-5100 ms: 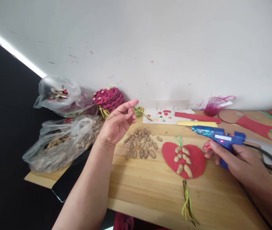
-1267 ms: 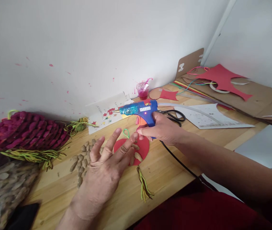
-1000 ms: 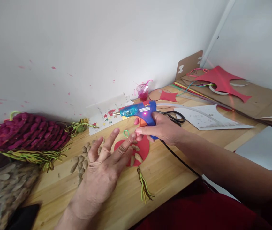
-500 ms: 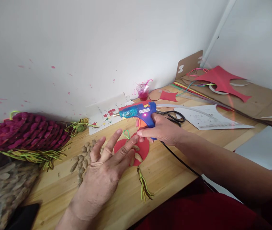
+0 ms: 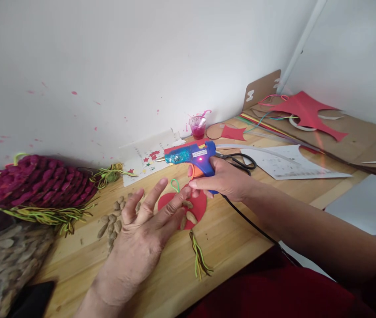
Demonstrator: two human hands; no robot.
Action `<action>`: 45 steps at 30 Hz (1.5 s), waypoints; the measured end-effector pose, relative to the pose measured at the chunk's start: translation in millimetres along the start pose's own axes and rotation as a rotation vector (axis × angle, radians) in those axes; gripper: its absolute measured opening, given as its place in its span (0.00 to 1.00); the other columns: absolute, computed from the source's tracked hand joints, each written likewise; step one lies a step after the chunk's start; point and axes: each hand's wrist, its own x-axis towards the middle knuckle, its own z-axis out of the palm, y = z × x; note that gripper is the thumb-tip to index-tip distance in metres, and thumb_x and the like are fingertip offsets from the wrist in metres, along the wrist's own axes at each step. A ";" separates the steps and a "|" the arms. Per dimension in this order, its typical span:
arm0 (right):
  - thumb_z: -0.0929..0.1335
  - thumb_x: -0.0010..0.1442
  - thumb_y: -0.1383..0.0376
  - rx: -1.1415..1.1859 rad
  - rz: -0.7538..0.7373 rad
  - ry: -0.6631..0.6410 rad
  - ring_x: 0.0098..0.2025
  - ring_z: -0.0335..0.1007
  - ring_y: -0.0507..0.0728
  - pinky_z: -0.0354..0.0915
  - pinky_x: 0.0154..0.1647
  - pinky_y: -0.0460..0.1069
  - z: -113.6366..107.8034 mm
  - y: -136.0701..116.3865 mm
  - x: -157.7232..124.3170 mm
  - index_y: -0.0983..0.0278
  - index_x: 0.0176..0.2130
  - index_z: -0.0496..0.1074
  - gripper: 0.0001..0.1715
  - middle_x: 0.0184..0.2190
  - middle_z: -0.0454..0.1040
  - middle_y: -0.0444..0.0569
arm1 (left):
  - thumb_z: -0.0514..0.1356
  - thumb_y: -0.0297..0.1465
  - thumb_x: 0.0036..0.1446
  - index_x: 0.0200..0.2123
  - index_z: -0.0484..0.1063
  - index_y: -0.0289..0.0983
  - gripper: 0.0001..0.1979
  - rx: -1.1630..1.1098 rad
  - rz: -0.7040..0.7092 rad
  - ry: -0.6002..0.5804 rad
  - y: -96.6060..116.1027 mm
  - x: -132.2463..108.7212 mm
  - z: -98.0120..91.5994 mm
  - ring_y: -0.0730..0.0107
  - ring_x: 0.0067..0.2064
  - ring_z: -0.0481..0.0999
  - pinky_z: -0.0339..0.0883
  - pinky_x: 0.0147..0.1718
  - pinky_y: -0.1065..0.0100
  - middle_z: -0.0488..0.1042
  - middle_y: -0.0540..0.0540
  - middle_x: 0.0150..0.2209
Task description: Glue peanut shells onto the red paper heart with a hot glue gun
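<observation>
A: Where's the red cutout?
B: Just below the middle of the frame, on the wooden table. A few peanuts show on it, a green loop stands at its top edge, and a yarn tassel hangs from its bottom edge.
A: And the left hand?
B: Reaching over the cutout from the lower left, covering part of it. Two fingers are spread and raised; the forefinger points down at the cutout. I can't tell whether it pinches anything.
A: The right hand?
B: Closed around the handle of a blue glue gun, by the orange trigger. The nozzle points left, above the cutout, and a red light glows on the body.
A: What else is around?
B: Loose peanuts left of the cutout, partly behind the left hand. Scissors behind the right hand, and star stickers near the nozzle.
A: Farther out?
B: A cup of pink liquid against the wall, a purple ornament at the left edge, a peanut bag lower left, and a red scrap upper right.
</observation>
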 end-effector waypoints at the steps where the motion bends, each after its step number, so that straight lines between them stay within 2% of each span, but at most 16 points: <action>1: 0.73 0.54 0.70 0.001 0.007 0.007 0.24 0.72 0.50 0.61 0.22 0.44 0.2 -0.1 0.0 0.63 0.32 0.71 0.07 0.22 0.78 0.42 | 0.54 0.27 0.69 0.60 0.72 0.48 0.20 -0.004 0.008 0.003 0.5 0.3 -0.2 0.57 0.76 0.41 0.29 0.73 0.52 0.64 0.60 0.68; 4: 0.73 0.55 0.69 0.017 0.005 -0.004 0.26 0.75 0.52 0.62 0.22 0.44 -0.2 0.2 0.3 0.62 0.35 0.71 0.07 0.23 0.78 0.43 | 0.54 0.28 0.69 0.61 0.72 0.49 0.20 -0.012 -0.005 -0.021 1.2 0.7 -1.7 0.57 0.76 0.43 0.30 0.73 0.52 0.64 0.60 0.69; 9: 0.74 0.57 0.61 0.015 -0.011 -0.062 0.32 0.79 0.55 0.61 0.20 0.43 -2.5 -0.3 0.4 0.62 0.38 0.72 0.10 0.29 0.81 0.47 | 0.56 0.28 0.68 0.59 0.72 0.50 0.19 -0.010 -0.036 -0.022 -1.6 -0.6 -1.6 0.57 0.76 0.44 0.30 0.74 0.53 0.65 0.60 0.68; 13: 0.75 0.55 0.65 -0.028 0.011 -0.032 0.27 0.74 0.52 0.60 0.20 0.43 -1.7 -1.7 -0.3 0.63 0.37 0.72 0.11 0.26 0.79 0.45 | 0.56 0.28 0.68 0.57 0.73 0.49 0.18 -0.004 -0.025 -0.017 -1.8 0.1 -1.6 0.57 0.76 0.44 0.28 0.74 0.54 0.65 0.61 0.68; 18: 0.73 0.54 0.70 -0.005 0.027 0.012 0.26 0.72 0.51 0.61 0.22 0.44 1.5 -2.2 -1.4 0.63 0.36 0.71 0.09 0.24 0.78 0.43 | 0.54 0.28 0.69 0.58 0.72 0.47 0.18 -0.025 -0.020 -0.015 0.9 1.2 -2.9 0.58 0.76 0.42 0.30 0.73 0.53 0.66 0.60 0.68; 21: 0.72 0.53 0.71 0.007 0.016 0.023 0.23 0.69 0.49 0.60 0.22 0.44 3.2 -2.8 -2.2 0.63 0.34 0.71 0.08 0.23 0.77 0.41 | 0.55 0.26 0.69 0.60 0.72 0.48 0.20 -0.052 -0.009 0.009 -0.4 1.3 0.6 0.57 0.76 0.43 0.34 0.72 0.51 0.67 0.58 0.67; 23: 0.72 0.52 0.72 0.023 0.011 0.025 0.22 0.68 0.48 0.60 0.22 0.44 4.4 -3.0 -2.4 0.63 0.33 0.71 0.08 0.24 0.78 0.41 | 0.56 0.23 0.67 0.59 0.72 0.50 0.22 -0.115 -0.031 0.049 -2.4 2.4 3.8 0.56 0.75 0.48 0.40 0.70 0.50 0.68 0.56 0.66; 26: 0.73 0.51 0.72 0.042 0.012 0.015 0.22 0.68 0.49 0.59 0.21 0.44 5.5 -3.0 -2.3 0.64 0.34 0.72 0.09 0.23 0.77 0.42 | 0.61 0.20 0.63 0.56 0.75 0.50 0.24 -0.317 -0.143 0.196 -5.5 4.5 7.7 0.57 0.70 0.60 0.54 0.65 0.51 0.76 0.52 0.60; 29: 0.73 0.52 0.70 0.043 0.006 -0.006 0.23 0.70 0.50 0.59 0.21 0.44 6.0 -2.9 -2.3 0.63 0.36 0.71 0.10 0.24 0.78 0.44 | 0.65 0.22 0.60 0.52 0.78 0.50 0.21 -0.603 -0.365 0.341 -7.4 4.4 10.6 0.61 0.59 0.73 0.64 0.60 0.56 0.81 0.50 0.49; 32: 0.73 0.53 0.69 0.064 0.000 -0.018 0.23 0.70 0.50 0.60 0.21 0.44 6.9 -3.1 -3.1 0.64 0.37 0.71 0.11 0.24 0.78 0.43 | 0.68 0.26 0.58 0.47 0.81 0.50 0.15 -0.885 -0.641 0.376 -7.1 3.0 13.5 0.67 0.48 0.78 0.71 0.51 0.64 0.82 0.50 0.45; 34: 0.73 0.53 0.69 0.080 0.000 -0.033 0.23 0.71 0.50 0.60 0.21 0.44 7.9 -3.5 -3.9 0.64 0.37 0.71 0.11 0.25 0.78 0.43 | 0.70 0.29 0.56 0.44 0.82 0.48 0.13 -1.050 -0.769 0.365 -5.7 3.6 15.4 0.71 0.42 0.79 0.73 0.45 0.70 0.82 0.50 0.42; 37: 0.74 0.53 0.69 0.088 -0.015 -0.060 0.23 0.71 0.49 0.61 0.21 0.44 9.0 -4.5 -5.0 0.65 0.36 0.71 0.10 0.26 0.79 0.44 | 0.72 0.29 0.53 0.43 0.83 0.46 0.13 -1.347 -0.874 0.375 -3.7 7.3 16.7 0.77 0.37 0.77 0.73 0.38 0.77 0.80 0.50 0.36; 40: 0.74 0.54 0.67 0.065 -0.017 -0.088 0.25 0.74 0.51 0.61 0.21 0.44 9.1 -5.4 -5.7 0.65 0.36 0.71 0.10 0.27 0.79 0.46 | 0.74 0.29 0.50 0.43 0.83 0.44 0.15 -1.591 -0.953 0.386 -3.6 11.7 16.2 0.80 0.35 0.77 0.73 0.37 0.81 0.78 0.51 0.33; 45: 0.74 0.56 0.66 0.049 -0.010 -0.100 0.22 0.71 0.49 0.61 0.21 0.44 9.1 -5.2 -6.4 0.66 0.36 0.73 0.08 0.26 0.79 0.46 | 0.75 0.27 0.47 0.44 0.83 0.43 0.19 -1.749 -1.001 0.389 -6.3 14.5 15.1 0.78 0.37 0.80 0.74 0.39 0.80 0.77 0.51 0.34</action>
